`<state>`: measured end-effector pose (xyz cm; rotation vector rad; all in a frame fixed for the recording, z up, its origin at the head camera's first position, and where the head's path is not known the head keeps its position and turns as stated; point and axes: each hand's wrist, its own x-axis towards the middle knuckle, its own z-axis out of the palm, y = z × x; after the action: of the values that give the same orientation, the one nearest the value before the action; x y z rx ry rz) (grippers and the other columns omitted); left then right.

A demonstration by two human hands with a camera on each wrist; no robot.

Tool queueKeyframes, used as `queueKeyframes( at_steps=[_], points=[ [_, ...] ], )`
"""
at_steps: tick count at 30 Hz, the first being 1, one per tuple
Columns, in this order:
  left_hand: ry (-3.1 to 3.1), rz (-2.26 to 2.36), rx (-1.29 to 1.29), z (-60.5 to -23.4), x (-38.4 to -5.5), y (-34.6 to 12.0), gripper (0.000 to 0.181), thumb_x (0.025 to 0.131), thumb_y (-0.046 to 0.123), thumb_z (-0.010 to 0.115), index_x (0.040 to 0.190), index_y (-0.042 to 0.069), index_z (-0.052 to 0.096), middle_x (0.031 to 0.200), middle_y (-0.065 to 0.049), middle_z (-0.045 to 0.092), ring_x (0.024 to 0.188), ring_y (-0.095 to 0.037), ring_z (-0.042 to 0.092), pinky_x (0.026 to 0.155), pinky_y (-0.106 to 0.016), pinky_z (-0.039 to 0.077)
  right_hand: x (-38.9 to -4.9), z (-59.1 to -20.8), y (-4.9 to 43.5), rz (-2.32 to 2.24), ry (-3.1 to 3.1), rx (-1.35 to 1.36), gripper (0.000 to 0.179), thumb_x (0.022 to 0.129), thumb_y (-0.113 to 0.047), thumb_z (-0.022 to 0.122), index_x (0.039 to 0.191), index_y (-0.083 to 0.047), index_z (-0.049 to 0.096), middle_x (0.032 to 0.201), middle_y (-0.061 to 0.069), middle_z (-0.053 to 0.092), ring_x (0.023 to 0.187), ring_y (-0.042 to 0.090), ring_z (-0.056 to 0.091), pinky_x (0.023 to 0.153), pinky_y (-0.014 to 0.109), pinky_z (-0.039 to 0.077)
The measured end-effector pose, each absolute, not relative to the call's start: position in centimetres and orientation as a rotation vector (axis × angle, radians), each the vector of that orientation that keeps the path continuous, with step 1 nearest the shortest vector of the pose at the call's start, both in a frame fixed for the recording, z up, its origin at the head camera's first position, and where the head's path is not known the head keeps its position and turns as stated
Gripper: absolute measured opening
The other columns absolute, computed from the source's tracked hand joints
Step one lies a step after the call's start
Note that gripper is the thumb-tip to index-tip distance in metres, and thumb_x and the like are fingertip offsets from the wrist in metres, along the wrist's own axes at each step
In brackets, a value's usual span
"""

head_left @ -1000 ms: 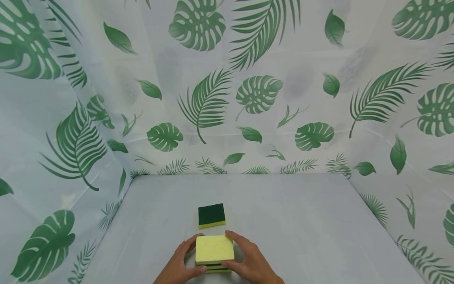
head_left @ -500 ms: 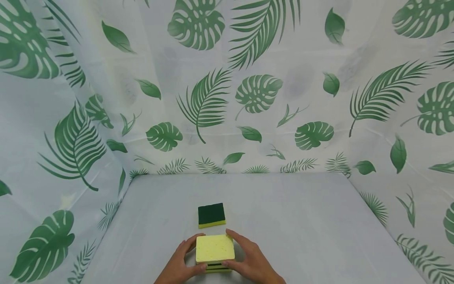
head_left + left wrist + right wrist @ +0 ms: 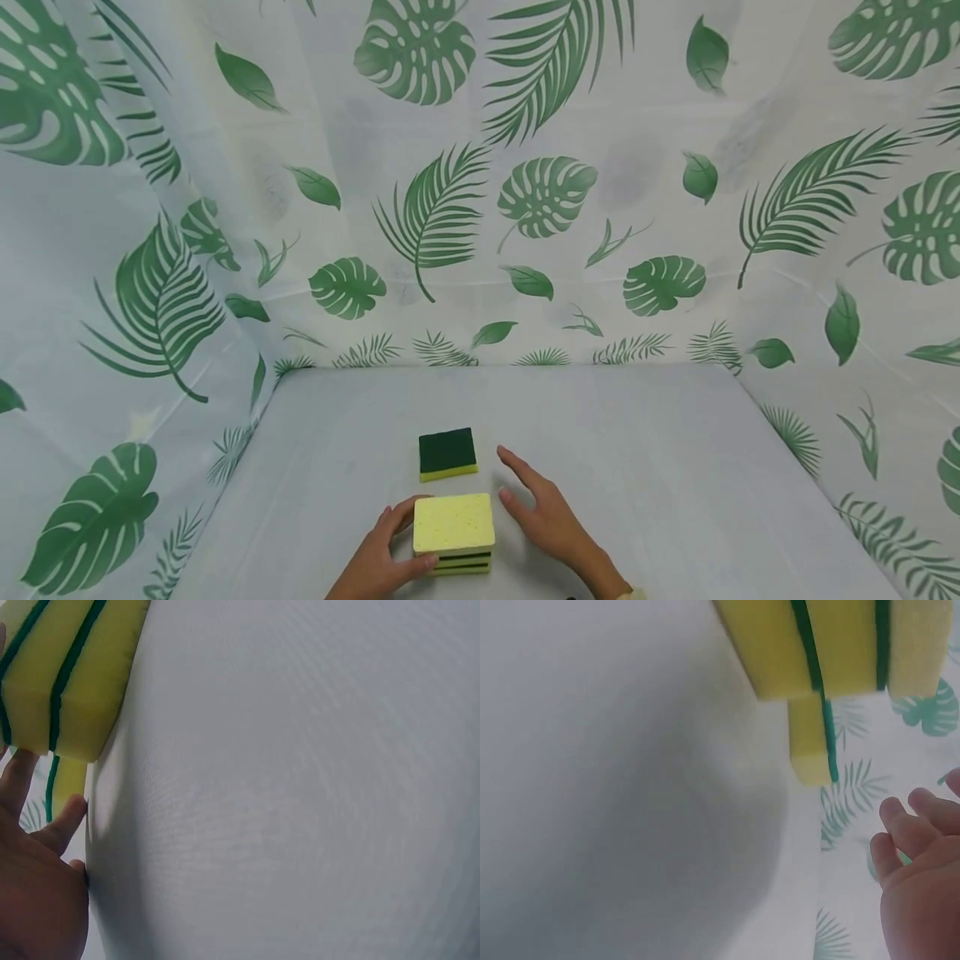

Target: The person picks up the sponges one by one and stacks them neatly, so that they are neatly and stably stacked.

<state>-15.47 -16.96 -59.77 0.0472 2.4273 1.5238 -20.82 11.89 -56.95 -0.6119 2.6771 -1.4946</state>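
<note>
Sponge stack [image 3: 453, 523], gripped at its left side by the left hand [image 3: 385, 557], presumably for steadiness. The right hand [image 3: 551, 518] holds nothing, apart from the stack; beyond, a single sponge [image 3: 447, 452] lies green-side up on the table [image 3: 660, 475].

Right hand [image 3: 551, 512]: off the sponge stack [image 3: 453, 532], now apart, between its 2 and 3 o'clock
Right index fingertip [image 3: 505, 454]: moved from the stack's corner to 3 o'clock of the lone sponge [image 3: 447, 452]
</note>
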Motion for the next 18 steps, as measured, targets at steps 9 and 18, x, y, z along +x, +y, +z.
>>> queueKeyframes(
  at_steps=[9,18],
  points=[
    [2.411,1.520,0.055,-59.8,-15.7,-17.3,0.088,0.090,0.051,0.085,0.161,0.017,0.047,0.157,-0.009,0.056,0.155,-0.052,0.027,0.117,-0.084,0.013,-23.0,-56.9,12.8,-1.559,2.642,-0.557,0.059,0.112,-0.041,0.059,0.164,-0.016,0.046,0.162,0.008,0.051,0.150,0.033,0.046,0.119,0.065,0.038],
    [2.416,1.511,0.091,-60.3,-16.0,-17.5,0.087,0.091,0.052,0.083,0.162,0.017,0.046,0.157,-0.009,0.054,0.151,-0.046,0.038,0.114,-0.083,0.026,-24.5,-57.9,12.4,-1.579,2.614,-0.530,0.061,0.112,-0.036,0.060,0.164,-0.008,0.044,0.161,0.016,0.050,0.150,0.038,0.045,0.120,0.065,0.037]
  ],
)
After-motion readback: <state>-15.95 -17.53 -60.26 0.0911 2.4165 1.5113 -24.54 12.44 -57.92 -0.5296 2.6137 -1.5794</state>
